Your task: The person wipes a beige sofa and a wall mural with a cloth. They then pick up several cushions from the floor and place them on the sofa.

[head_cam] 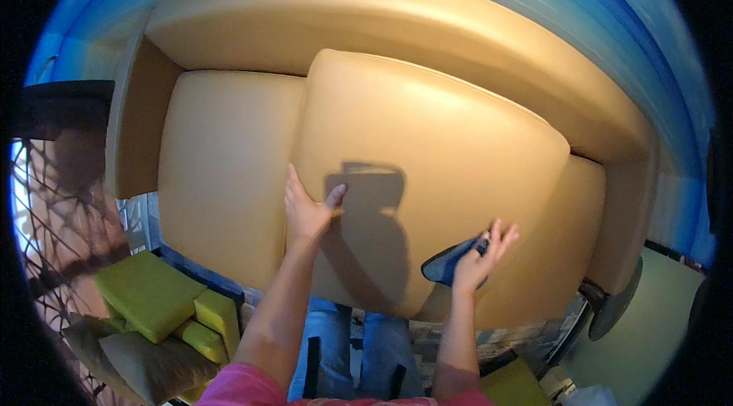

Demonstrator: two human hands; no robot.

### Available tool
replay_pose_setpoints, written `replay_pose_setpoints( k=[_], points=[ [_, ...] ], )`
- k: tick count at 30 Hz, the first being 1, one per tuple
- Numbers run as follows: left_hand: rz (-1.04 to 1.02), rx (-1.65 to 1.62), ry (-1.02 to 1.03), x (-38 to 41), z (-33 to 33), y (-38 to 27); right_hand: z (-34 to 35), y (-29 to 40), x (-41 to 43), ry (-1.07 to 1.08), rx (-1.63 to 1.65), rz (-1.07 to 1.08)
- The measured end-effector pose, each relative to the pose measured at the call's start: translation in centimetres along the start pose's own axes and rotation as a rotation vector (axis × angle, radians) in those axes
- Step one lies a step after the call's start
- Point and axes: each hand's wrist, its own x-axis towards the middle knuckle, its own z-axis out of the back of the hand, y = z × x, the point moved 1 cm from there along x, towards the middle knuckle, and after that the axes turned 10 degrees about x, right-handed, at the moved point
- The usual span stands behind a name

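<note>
A tan seat cushion [446, 137], apparently leather or imitation leather, lies at a slant over the seat of a tan sofa [229, 148]. At the cushion's left edge is my left hand [309, 211], its thumb spread from the straight fingers and nothing visible held in it. My right hand [478, 263] is over the front right part of the cushion with a dark blue, pointed flat object [444, 267]. My palm and fingers partly cover that object, so its exact kind is unclear. Shadows of my head and arm fall across the cushion.
Green cushioned blocks [152, 291] and dark grey pillows [149, 363] are piled at the lower left. The sofa's backrest [401, 10] curves along a blue wall. A pale green tabletop [635, 320] stands at the right, near a dark rounded seat [615, 308].
</note>
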Motion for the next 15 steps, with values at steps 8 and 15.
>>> replay_pose_setpoints(
  k=[8, 15],
  points=[
    [0.02, -0.024, -0.006, -1.9, -0.5, 2.1, -11.3, 10.6, 7.9, 0.208, -0.095, 0.468],
    [0.117, 0.028, 0.067, -1.4, -2.1, 2.9, -17.7, 5.9, 5.0, 0.374, -0.182, 0.428]
  ],
)
